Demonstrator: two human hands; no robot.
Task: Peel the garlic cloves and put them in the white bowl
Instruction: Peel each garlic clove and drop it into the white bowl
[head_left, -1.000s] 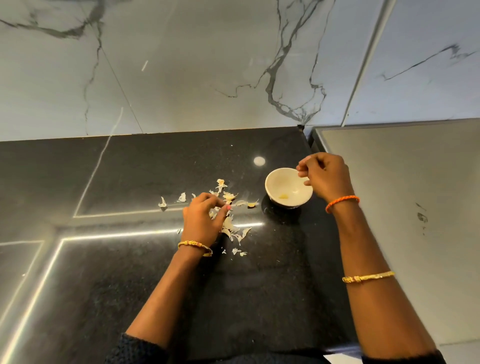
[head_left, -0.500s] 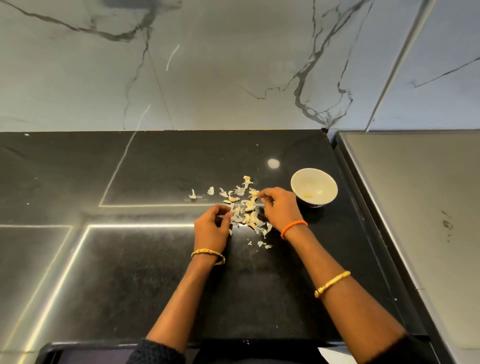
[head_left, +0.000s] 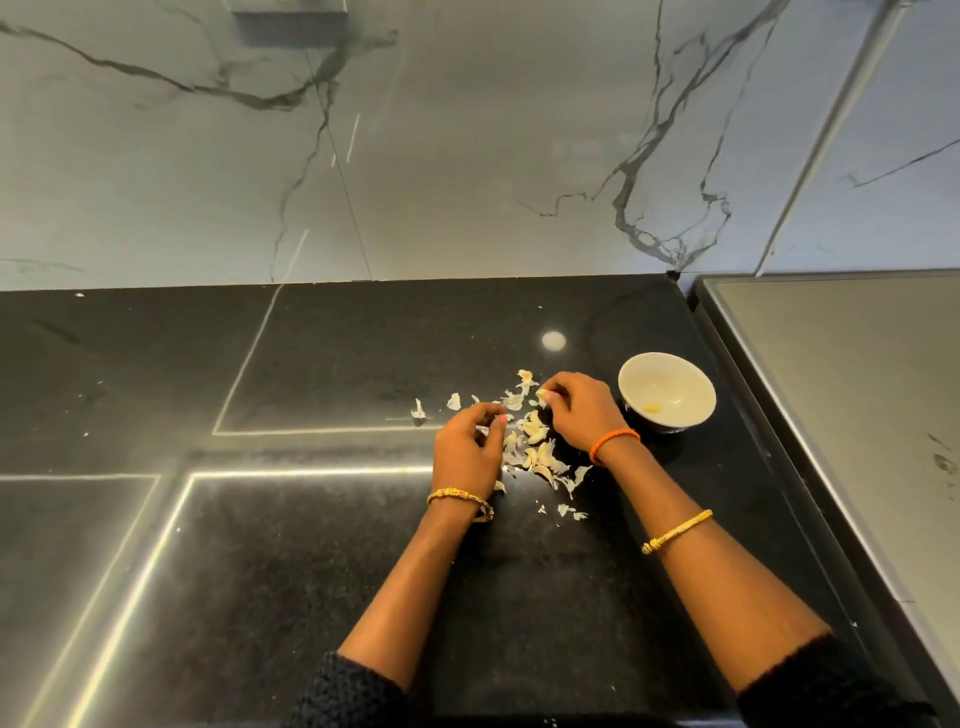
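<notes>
Garlic cloves: a loose heap (head_left: 535, 441) is seen just right of frame centre on the black counter (head_left: 311, 571), mixed with papery skins; an exact count cannot be made, since cloves and skins overlap.
Right hand: one (head_left: 582, 415), placed over the right edge of the heap with the knuckles raised and the fingers curled down; a single pale clove (head_left: 543, 397) is pinched at the fingertips.
Left hand: one (head_left: 467, 452), set at the left edge of the heap with the fingers curled inward and the thumb tip turned toward the pile; whether anything is grasped cannot be told.
Wristwear: three pieces are counted, a gold bangle (head_left: 460, 500) on the left wrist, an orange band (head_left: 613, 444) on the right wrist and a second gold bangle (head_left: 675, 530) further down the right forearm.
Stray skins: two separate scraps (head_left: 418, 409) are seen left of the heap, and a few small flakes (head_left: 566, 509) below it.
White bowl: one (head_left: 701, 405), upright, just right of the right hand and apart from it; one yellowish peeled piece (head_left: 652, 408) is seen inside.
Backdrop: a marble wall (head_left: 467, 156) fills the upper frame; a grey surface (head_left: 857, 415) is seen at the right.
</notes>
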